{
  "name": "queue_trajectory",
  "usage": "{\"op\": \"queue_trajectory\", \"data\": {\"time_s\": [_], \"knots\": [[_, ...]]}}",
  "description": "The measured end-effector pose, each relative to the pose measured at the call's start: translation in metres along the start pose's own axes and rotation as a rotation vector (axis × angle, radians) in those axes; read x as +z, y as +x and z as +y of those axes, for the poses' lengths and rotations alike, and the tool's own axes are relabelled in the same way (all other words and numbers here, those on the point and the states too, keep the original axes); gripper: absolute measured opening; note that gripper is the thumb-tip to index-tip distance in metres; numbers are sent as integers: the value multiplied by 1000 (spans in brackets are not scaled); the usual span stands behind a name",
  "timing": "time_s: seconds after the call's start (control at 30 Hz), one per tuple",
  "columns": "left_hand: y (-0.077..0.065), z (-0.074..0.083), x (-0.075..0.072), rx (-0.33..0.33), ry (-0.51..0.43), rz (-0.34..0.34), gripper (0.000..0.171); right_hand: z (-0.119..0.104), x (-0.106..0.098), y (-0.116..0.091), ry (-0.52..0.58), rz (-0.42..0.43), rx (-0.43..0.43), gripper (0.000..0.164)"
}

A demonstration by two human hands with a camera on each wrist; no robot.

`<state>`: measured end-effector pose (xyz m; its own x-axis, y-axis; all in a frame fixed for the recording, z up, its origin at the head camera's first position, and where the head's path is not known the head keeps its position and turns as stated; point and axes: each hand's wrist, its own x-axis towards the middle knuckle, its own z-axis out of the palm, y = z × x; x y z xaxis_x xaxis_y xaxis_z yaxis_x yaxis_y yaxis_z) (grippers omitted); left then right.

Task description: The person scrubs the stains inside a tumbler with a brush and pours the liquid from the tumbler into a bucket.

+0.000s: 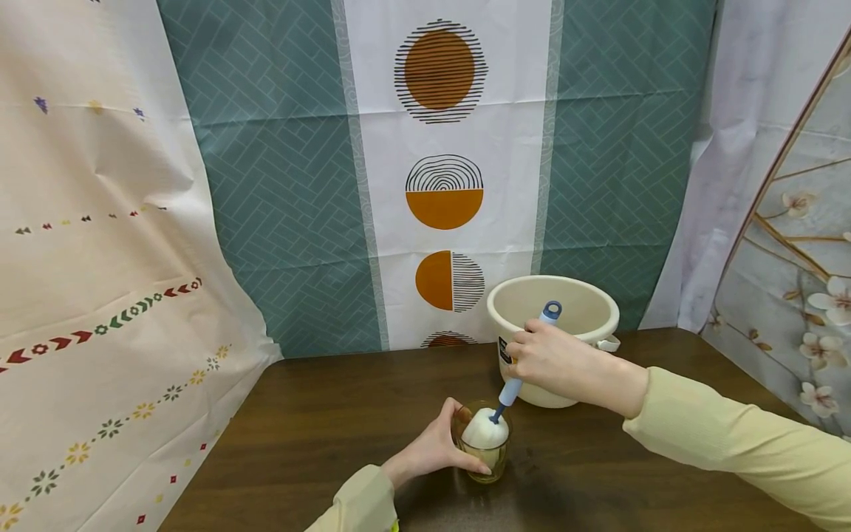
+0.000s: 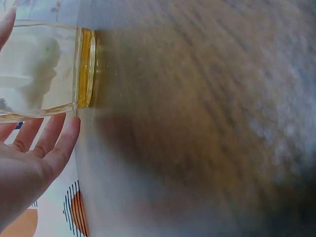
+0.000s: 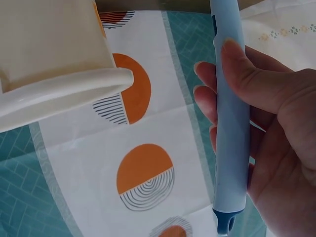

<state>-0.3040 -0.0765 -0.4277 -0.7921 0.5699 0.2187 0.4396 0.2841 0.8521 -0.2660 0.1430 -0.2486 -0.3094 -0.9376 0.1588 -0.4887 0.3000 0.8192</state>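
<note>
We note left hand [image 1: 435, 447] widely curved round glass [image 1: 484, 471], right hand [image 1: 555, 362] curled about blue handle [image 1: 510, 392]; head view shows its white tip [image 1: 485, 431], right wrist view doesn't.

Head cam fwd/down; wrist cams close, L prob. sideways.

- The head view is bright and mostly clear.
- A soft, dark shadow lies on the brown worktop [image 1: 319, 414] beside the glass [image 1: 499, 458].
- In the left wrist view, the worktop looks very blurry, with a pale shine on the right.
- The right wrist view is dimmer. Its blue brush handle [image 3: 232, 148] looks sharp.
</note>
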Motion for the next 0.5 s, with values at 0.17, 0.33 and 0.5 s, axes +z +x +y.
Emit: {"op": "queue_trajectory", "data": {"time_s": [0.17, 0.33, 0.5], "knots": [[-1, 1, 0, -16, 32, 9, 65, 4, -2, -1, 5, 14, 12, 24], [0, 0, -1, -3, 9, 2, 65, 8, -5, -1, 2, 5, 34, 25], [1, 1, 0, -4, -5, -5, 65, 11, -7, -2, 2, -2, 48, 24]]}}
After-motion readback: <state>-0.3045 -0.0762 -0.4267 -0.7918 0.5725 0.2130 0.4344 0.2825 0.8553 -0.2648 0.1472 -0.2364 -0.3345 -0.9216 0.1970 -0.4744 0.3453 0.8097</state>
